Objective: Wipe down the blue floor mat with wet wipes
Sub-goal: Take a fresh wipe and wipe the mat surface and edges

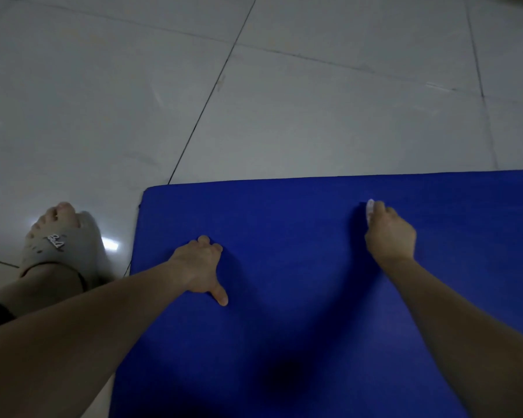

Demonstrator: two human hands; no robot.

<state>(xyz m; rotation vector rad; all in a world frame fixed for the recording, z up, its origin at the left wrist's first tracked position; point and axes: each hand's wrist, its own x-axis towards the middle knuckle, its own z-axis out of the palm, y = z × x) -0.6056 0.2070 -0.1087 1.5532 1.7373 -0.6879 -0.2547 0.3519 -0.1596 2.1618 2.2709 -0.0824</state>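
- On the blue floor mat (284, 342), near its far edge: right hand (390, 233), fingers (381, 207) curled tight round a wadded white wet wipe (370, 210).
- Only a small bit of wipe visible, poking out past the fingertips on the hand's left side; pressed down onto the mat.
- Right-hand pose: back of hand up, knuckles pointing away, wrist roughly straight, forearm reaching in from the lower right corner of the view.
- Left hand (200, 267): holding nothing. Fingers (204, 240) bent at the knuckles, tips down on the mat; thumb stuck out sideways toward the right, flat on the mat. Looks braced on it.
- Left-arm pose: forearm stretched long from the lower left, crossing the mat's left edge; hand planted near the far-left corner.
- Hands well apart, bare blue between them.
- Mat position: flat on the grey tiled floor (314, 116), filling the lower right of the view; rounded far-left corner visible, far edge running off to the right, just beyond the wipe.
- Wipe vs left hand: well apart, no contact.
- Left of the mat, on the tiles: foot in a grey slipper (58, 245), toes exposed, just beside the mat's left edge, not touching it.
- Dim, slightly blurred shot; wipe folds not readable.
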